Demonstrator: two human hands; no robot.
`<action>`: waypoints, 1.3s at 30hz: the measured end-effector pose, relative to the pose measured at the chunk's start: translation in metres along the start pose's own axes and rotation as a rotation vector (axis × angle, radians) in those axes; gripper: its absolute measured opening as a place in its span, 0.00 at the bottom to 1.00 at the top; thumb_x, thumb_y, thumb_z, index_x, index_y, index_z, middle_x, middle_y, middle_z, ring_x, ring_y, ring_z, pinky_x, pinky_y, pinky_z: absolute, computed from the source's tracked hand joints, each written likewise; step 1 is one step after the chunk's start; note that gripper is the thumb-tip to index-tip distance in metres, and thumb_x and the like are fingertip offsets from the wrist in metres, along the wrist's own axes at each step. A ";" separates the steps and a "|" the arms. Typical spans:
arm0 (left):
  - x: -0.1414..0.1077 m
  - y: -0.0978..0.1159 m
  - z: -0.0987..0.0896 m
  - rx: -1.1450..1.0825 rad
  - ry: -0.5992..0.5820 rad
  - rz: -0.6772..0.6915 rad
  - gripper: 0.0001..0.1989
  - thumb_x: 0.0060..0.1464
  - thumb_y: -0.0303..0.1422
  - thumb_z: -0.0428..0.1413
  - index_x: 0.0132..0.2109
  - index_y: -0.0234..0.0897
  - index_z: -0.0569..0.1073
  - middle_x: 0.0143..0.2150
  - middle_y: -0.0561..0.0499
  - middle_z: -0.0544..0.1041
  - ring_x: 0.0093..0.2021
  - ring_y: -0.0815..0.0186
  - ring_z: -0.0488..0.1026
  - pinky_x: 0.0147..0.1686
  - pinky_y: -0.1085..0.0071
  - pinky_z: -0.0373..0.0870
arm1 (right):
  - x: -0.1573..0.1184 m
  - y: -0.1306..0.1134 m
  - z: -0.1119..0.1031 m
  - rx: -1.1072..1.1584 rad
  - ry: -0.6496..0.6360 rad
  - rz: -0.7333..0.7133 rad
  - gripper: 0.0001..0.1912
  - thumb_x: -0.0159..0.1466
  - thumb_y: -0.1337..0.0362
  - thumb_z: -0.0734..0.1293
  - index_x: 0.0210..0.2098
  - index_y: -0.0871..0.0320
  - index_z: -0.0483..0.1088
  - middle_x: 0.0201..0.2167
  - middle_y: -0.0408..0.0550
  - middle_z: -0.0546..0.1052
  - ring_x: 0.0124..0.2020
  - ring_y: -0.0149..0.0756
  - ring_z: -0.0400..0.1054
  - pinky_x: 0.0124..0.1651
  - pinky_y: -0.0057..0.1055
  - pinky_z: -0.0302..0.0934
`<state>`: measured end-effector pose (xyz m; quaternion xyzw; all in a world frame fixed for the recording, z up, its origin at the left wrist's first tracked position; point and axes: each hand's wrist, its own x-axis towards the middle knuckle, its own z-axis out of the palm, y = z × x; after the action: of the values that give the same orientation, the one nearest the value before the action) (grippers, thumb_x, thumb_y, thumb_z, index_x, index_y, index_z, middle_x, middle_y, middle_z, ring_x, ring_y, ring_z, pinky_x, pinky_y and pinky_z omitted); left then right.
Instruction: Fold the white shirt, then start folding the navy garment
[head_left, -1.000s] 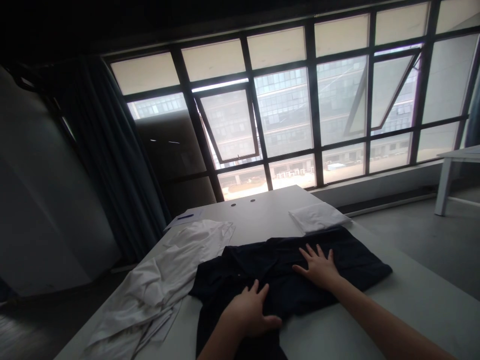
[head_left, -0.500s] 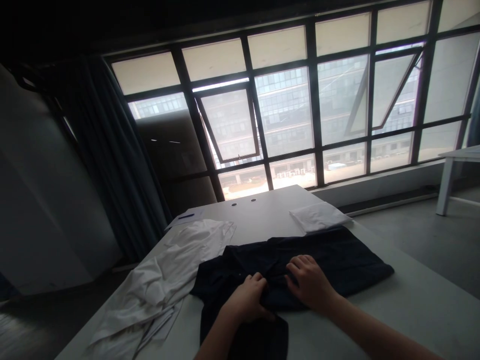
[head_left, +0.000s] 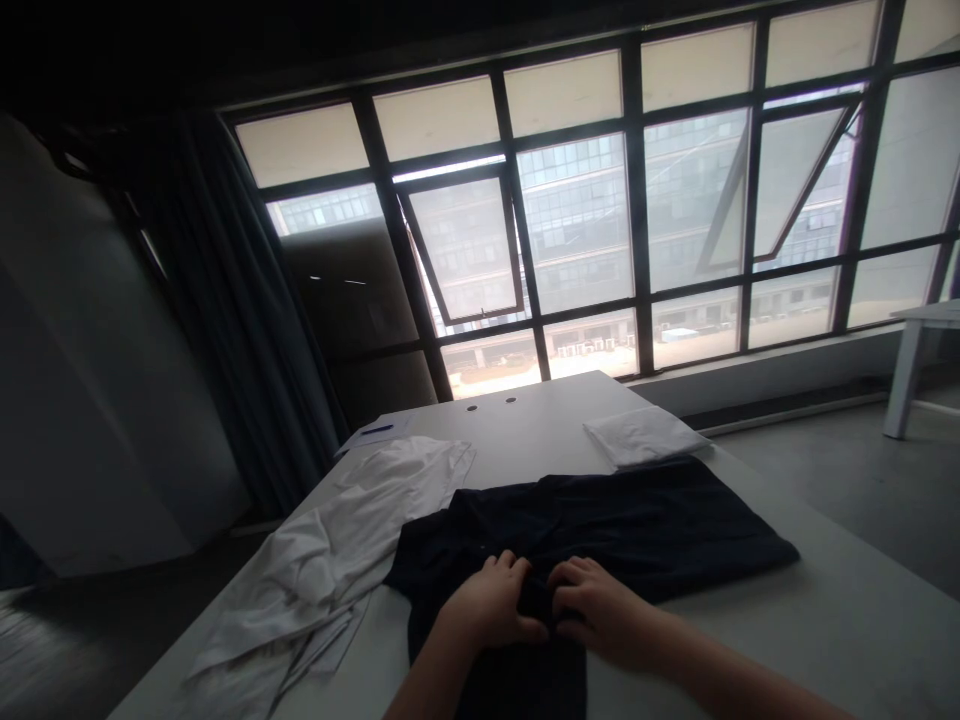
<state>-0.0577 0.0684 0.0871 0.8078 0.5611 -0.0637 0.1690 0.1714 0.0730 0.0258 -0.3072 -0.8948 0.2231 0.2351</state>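
Observation:
A dark navy garment (head_left: pixel 675 520) lies spread over the near part of the white table (head_left: pixel 780 640), one part of it reaching down toward me. My left hand (head_left: pixel 491 603) rests on its middle, thumb stretched to the right and fingers curved on the cloth. Just right of it, my right hand (head_left: pixel 600 612) has its fingers bent together at the fabric, apparently pinching a bit of it. A small gap of dark cloth separates the two hands.
A crumpled white garment (head_left: pixel 360 510) covers the table's left side. Behind the navy cloth sits a folded white cloth (head_left: pixel 645 436). Papers with a blue pen (head_left: pixel 377 430) lie at the far left corner. Another white table (head_left: pixel 907 370) stands at right.
My right hand has moved left and toward me, closer to my left hand, and its fingers have drawn in on the cloth. The left hand has barely moved.

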 end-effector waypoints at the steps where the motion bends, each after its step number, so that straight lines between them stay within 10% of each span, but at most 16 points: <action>1: -0.004 0.002 -0.003 -0.007 -0.015 -0.015 0.47 0.41 0.50 0.70 0.67 0.40 0.67 0.64 0.40 0.69 0.62 0.40 0.67 0.61 0.51 0.67 | 0.000 0.001 0.001 0.000 0.010 -0.002 0.05 0.63 0.65 0.71 0.40 0.50 0.78 0.49 0.45 0.76 0.52 0.42 0.67 0.61 0.41 0.56; 9: -0.027 0.020 -0.025 -0.134 0.008 0.052 0.56 0.46 0.58 0.66 0.75 0.46 0.51 0.74 0.42 0.58 0.70 0.43 0.59 0.66 0.52 0.61 | 0.003 0.022 0.003 0.285 0.208 0.180 0.06 0.66 0.62 0.66 0.41 0.54 0.75 0.36 0.44 0.79 0.38 0.38 0.71 0.45 0.33 0.63; 15: -0.015 0.016 -0.013 -0.044 -0.091 0.065 0.65 0.32 0.52 0.73 0.75 0.52 0.52 0.73 0.43 0.59 0.68 0.35 0.60 0.65 0.40 0.58 | 0.011 0.038 -0.007 0.457 0.288 0.246 0.10 0.64 0.57 0.69 0.38 0.56 0.75 0.33 0.43 0.78 0.36 0.37 0.70 0.40 0.32 0.63; 20: 0.003 0.003 -0.001 -0.034 0.006 0.064 0.37 0.52 0.41 0.64 0.68 0.54 0.66 0.62 0.46 0.71 0.62 0.44 0.67 0.61 0.50 0.66 | 0.006 0.033 -0.001 0.351 0.298 0.248 0.11 0.66 0.59 0.65 0.44 0.57 0.74 0.37 0.47 0.79 0.39 0.40 0.72 0.45 0.35 0.67; 26: 0.006 -0.009 -0.011 -0.095 0.056 0.109 0.17 0.65 0.43 0.53 0.56 0.45 0.77 0.54 0.46 0.76 0.55 0.52 0.73 0.58 0.60 0.66 | -0.010 0.011 -0.002 0.028 0.020 -0.009 0.44 0.52 0.52 0.79 0.65 0.45 0.64 0.73 0.56 0.54 0.72 0.62 0.50 0.70 0.56 0.49; 30: 0.004 -0.010 -0.014 -0.094 0.059 0.082 0.15 0.65 0.41 0.52 0.50 0.44 0.79 0.50 0.46 0.78 0.51 0.53 0.76 0.54 0.62 0.69 | -0.007 0.009 -0.001 -0.089 0.032 0.024 0.29 0.56 0.56 0.76 0.57 0.46 0.73 0.70 0.54 0.62 0.67 0.60 0.58 0.68 0.59 0.51; 35: -0.006 0.003 -0.007 -0.065 0.026 0.039 0.41 0.46 0.47 0.67 0.66 0.47 0.69 0.60 0.43 0.73 0.58 0.44 0.72 0.57 0.56 0.69 | 0.001 0.014 0.003 -0.110 0.178 -0.027 0.12 0.65 0.72 0.63 0.40 0.53 0.76 0.49 0.49 0.77 0.49 0.42 0.71 0.57 0.42 0.65; 39: -0.010 0.021 -0.003 0.025 0.062 0.068 0.55 0.38 0.43 0.70 0.73 0.48 0.58 0.67 0.43 0.66 0.61 0.42 0.68 0.59 0.53 0.68 | 0.001 0.018 0.000 -0.052 0.341 -0.094 0.11 0.67 0.73 0.60 0.42 0.54 0.71 0.53 0.52 0.74 0.56 0.43 0.67 0.60 0.42 0.65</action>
<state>-0.0422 0.0544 0.0973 0.8301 0.5373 -0.0399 0.1437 0.1789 0.0863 0.0157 -0.3044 -0.8607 0.1332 0.3857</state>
